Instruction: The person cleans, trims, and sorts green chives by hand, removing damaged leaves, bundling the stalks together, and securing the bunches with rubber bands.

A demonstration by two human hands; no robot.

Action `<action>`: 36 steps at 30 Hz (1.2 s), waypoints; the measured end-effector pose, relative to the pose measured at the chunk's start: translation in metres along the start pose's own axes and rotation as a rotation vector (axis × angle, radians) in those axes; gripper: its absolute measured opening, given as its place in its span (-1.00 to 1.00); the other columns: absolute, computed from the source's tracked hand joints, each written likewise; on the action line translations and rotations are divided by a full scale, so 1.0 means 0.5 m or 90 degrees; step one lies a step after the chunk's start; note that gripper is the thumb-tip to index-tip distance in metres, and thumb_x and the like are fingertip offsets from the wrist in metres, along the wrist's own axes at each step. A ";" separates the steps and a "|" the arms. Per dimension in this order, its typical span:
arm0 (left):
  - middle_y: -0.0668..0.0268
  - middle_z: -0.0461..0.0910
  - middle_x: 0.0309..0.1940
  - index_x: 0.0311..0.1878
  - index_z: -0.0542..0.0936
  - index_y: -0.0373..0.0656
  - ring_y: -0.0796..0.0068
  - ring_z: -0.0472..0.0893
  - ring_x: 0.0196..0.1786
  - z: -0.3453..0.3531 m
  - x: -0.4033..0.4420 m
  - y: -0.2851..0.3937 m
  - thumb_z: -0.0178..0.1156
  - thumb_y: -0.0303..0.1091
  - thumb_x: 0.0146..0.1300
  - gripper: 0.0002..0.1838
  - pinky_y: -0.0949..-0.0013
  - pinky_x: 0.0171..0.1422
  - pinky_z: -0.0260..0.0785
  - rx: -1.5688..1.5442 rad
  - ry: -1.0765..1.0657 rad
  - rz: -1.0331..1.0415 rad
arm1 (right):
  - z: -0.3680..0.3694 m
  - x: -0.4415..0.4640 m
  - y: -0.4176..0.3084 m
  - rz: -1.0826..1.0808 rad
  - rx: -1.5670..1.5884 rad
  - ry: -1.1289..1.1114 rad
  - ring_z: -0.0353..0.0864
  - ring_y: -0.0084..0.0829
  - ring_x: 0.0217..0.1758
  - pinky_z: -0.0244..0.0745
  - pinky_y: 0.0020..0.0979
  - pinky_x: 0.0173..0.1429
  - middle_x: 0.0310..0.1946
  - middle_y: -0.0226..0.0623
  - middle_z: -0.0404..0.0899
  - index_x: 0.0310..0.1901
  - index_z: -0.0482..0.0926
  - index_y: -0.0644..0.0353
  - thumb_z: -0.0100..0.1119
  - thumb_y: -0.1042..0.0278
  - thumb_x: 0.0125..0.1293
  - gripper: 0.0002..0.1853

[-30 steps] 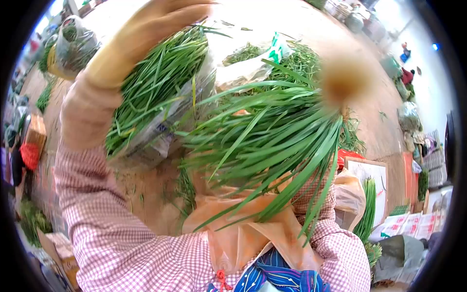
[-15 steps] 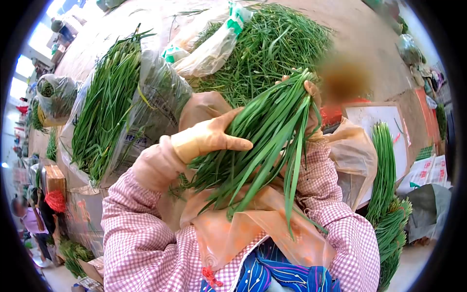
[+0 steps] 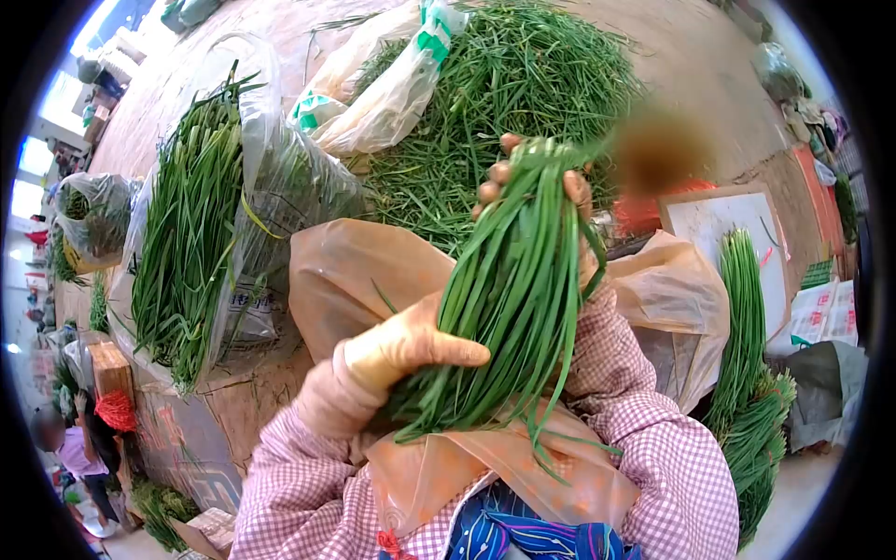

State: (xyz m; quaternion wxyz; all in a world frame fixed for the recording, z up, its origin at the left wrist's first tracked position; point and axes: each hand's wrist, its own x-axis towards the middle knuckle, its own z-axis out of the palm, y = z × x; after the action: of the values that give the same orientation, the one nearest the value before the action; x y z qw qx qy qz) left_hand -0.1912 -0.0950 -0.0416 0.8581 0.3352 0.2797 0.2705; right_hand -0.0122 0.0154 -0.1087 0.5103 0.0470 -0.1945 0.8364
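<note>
A bunch of garlic chives (image 3: 513,289) hangs in front of my chest, stem ends up and long flat leaves pointing down. Bare fingers of my right hand (image 3: 577,201) wrap round the stems near the top. Lower down, my left hand (image 3: 411,345), in a pale yellow glove, grips the leaves with its thumb across the front; its other fingers are hidden behind the bunch. Under the leaf tips lies a translucent orange plastic apron (image 3: 523,467). Beyond my hands spreads a heap of loose greens (image 3: 532,84).
At left, a clear plastic bag (image 3: 299,177) holds upright chives (image 3: 191,233). Tied chives (image 3: 742,327) stand by a white board (image 3: 728,233) at right. A white and green bag (image 3: 392,93) lies on the heap. Another person (image 3: 79,457) is far left.
The bunch has swung more upright, its stem ends shifting left. My right hand's fingers now show round the stems. My left hand has moved slightly down and right along the leaves.
</note>
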 end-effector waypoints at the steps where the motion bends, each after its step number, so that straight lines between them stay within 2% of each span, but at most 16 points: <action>1: 0.25 0.51 0.14 0.32 0.32 -0.27 0.43 0.48 0.18 0.011 -0.010 -0.010 0.43 -0.23 0.08 -0.23 0.33 0.31 0.31 -0.066 0.035 -0.014 | 0.009 -0.007 0.015 0.028 -0.002 0.045 0.59 -0.01 0.05 0.62 -0.01 0.04 0.01 0.02 0.54 0.30 0.29 0.23 0.14 -0.04 0.29 -0.33; 3: 0.26 0.51 0.13 0.32 0.31 -0.26 0.44 0.48 0.18 0.020 -0.027 -0.030 0.41 -0.24 0.10 -0.25 0.34 0.30 0.33 -0.132 0.063 0.006 | 0.025 -0.013 0.029 0.054 -0.119 0.087 0.60 -0.11 0.08 0.63 -0.13 0.07 0.12 0.00 0.52 0.31 0.31 0.23 0.07 -0.24 0.32 -0.25; 9: 0.25 0.46 0.17 0.33 0.28 -0.28 0.43 0.44 0.19 -0.004 -0.050 -0.084 0.41 -0.13 0.11 -0.20 0.32 0.31 0.29 -0.072 0.263 0.112 | 0.107 -0.065 0.004 0.155 -0.034 0.460 0.61 -0.34 0.08 0.53 -0.23 0.21 0.14 -0.23 0.54 0.30 0.34 0.17 0.01 -0.34 0.31 -0.23; 11: 0.24 0.45 0.18 0.34 0.28 -0.29 0.43 0.43 0.20 -0.005 -0.050 -0.079 0.42 -0.02 0.08 -0.14 0.32 0.30 0.29 -0.064 0.288 0.111 | 0.008 -0.126 0.021 0.272 -0.125 0.243 0.58 -0.36 0.13 0.51 -0.20 0.21 0.12 -0.26 0.55 0.28 0.37 0.13 -0.02 -0.32 0.34 -0.28; 14: 0.24 0.43 0.21 0.37 0.24 -0.27 0.41 0.40 0.24 -0.018 -0.045 -0.098 0.34 0.20 0.11 -0.05 0.32 0.32 0.28 -0.030 0.325 0.147 | 0.113 -0.119 0.041 0.403 -0.120 0.343 0.61 -0.44 0.03 0.56 -0.33 0.11 0.03 -0.28 0.58 0.23 0.41 0.13 0.16 -0.08 0.33 -0.43; 15: 0.24 0.43 0.21 0.37 0.24 -0.27 0.41 0.40 0.24 -0.021 -0.045 -0.099 0.34 0.20 0.11 -0.05 0.32 0.32 0.28 -0.027 0.329 0.139 | 0.163 -0.093 0.060 0.407 -0.080 0.394 0.62 -0.47 -0.02 0.57 -0.39 0.06 0.01 -0.27 0.59 0.20 0.43 0.13 0.23 0.00 0.30 -0.46; 16: 0.24 0.43 0.21 0.37 0.24 -0.25 0.40 0.40 0.24 -0.024 -0.046 -0.098 0.32 0.20 0.14 -0.08 0.32 0.34 0.27 -0.114 0.337 0.112 | 0.154 -0.079 0.087 0.348 -0.078 0.393 0.60 -0.47 -0.09 0.58 -0.39 -0.01 -0.11 -0.34 0.57 0.17 0.40 0.14 0.29 0.30 0.27 -0.54; 17: 0.24 0.42 0.21 0.38 0.24 -0.23 0.39 0.40 0.25 -0.030 -0.044 -0.094 0.29 0.19 0.17 -0.11 0.31 0.35 0.26 -0.198 0.343 0.085 | 0.135 -0.071 0.115 0.341 -0.069 0.399 0.60 -0.46 -0.10 0.58 -0.39 -0.02 -0.12 -0.33 0.58 0.15 0.41 0.15 0.28 0.30 0.28 -0.57; 20: 0.27 0.52 0.06 0.30 0.33 -0.20 0.41 0.55 0.04 -0.049 -0.016 -0.028 0.30 -0.11 0.25 -0.36 0.35 0.13 0.45 -0.094 0.468 -0.006 | 0.088 -0.048 0.182 0.289 -0.121 0.405 0.61 -0.44 -0.13 0.58 -0.37 -0.01 -0.13 -0.32 0.59 0.11 0.46 0.17 0.24 0.27 0.31 -0.62; 22: 0.25 0.57 -0.03 0.23 0.41 -0.19 0.39 0.60 -0.05 -0.084 0.002 -0.009 0.32 -0.36 0.23 -0.48 0.34 0.02 0.52 -0.097 0.513 -0.123 | 0.041 -0.041 0.209 0.368 0.031 0.476 0.59 -0.38 -0.12 0.56 -0.33 -0.04 -0.14 -0.31 0.59 0.10 0.45 0.16 0.33 0.27 0.25 -0.57; 25: 0.18 0.58 0.05 0.28 0.40 -0.18 0.34 0.60 0.05 -0.091 0.027 0.024 0.25 -0.26 0.29 -0.48 0.22 0.17 0.48 0.012 0.443 -0.333 | 0.014 -0.068 0.205 0.383 0.074 0.530 0.59 -0.35 -0.12 0.57 -0.27 -0.05 -0.12 -0.30 0.60 0.08 0.48 0.16 0.34 0.26 0.25 -0.59; 29: 0.19 0.62 0.03 0.23 0.47 -0.17 0.39 0.64 0.01 -0.240 0.103 -0.016 0.24 -0.13 0.31 -0.50 0.28 0.16 0.49 -0.145 0.319 -0.597 | -0.090 -0.071 0.189 0.558 0.027 0.617 0.59 -0.30 -0.04 0.50 -0.20 0.04 -0.03 -0.23 0.60 0.13 0.49 0.08 0.25 -0.20 0.22 -0.39; 30: 0.20 0.62 0.03 0.19 0.50 -0.18 0.38 0.65 0.00 -0.302 0.122 -0.037 0.23 -0.10 0.31 -0.51 0.29 0.15 0.50 0.166 0.141 -0.486 | -0.113 -0.067 0.189 0.553 0.027 0.619 0.59 -0.30 -0.04 0.50 -0.20 0.04 -0.03 -0.23 0.60 0.13 0.49 0.08 0.25 -0.20 0.22 -0.39; 32: 0.21 0.63 0.03 0.16 0.53 -0.20 0.37 0.65 -0.02 -0.374 0.159 -0.090 0.23 -0.07 0.31 -0.52 0.31 0.14 0.51 0.468 -0.054 -0.348 | -0.160 -0.060 0.190 0.275 0.455 0.840 0.33 -0.34 0.17 0.17 -0.01 0.20 0.16 -0.42 0.36 0.26 0.31 -0.03 0.06 -0.25 0.27 -0.35; 34: 0.21 0.62 0.05 0.23 0.48 -0.18 0.36 0.65 -0.01 -0.394 0.186 -0.158 0.23 -0.06 0.31 -0.47 0.28 0.16 0.50 -0.148 0.320 -0.578 | -0.210 -0.070 0.206 -0.078 0.890 0.980 0.06 -0.38 0.38 -0.15 0.18 0.35 0.34 -0.60 0.11 0.39 0.13 -0.14 -0.13 -0.31 0.32 -0.30; 36: 0.19 0.62 0.06 0.31 0.42 -0.05 0.39 0.65 -0.01 -0.414 0.180 -0.183 0.27 -0.06 0.27 -0.42 0.30 0.19 0.48 -0.088 0.311 -0.571 | -0.265 -0.077 0.241 -0.481 1.302 1.011 -0.20 -0.41 0.59 -0.48 0.37 0.50 0.53 -0.79 -0.14 0.51 -0.05 -0.26 -0.32 -0.37 0.37 -0.25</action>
State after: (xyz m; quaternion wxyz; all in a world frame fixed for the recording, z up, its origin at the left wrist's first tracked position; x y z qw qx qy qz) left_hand -0.2400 -0.0065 -0.2631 0.8197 0.0518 0.5693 -0.0360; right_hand -0.0829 -0.0161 -0.2747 0.4178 -0.0397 0.8816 0.2158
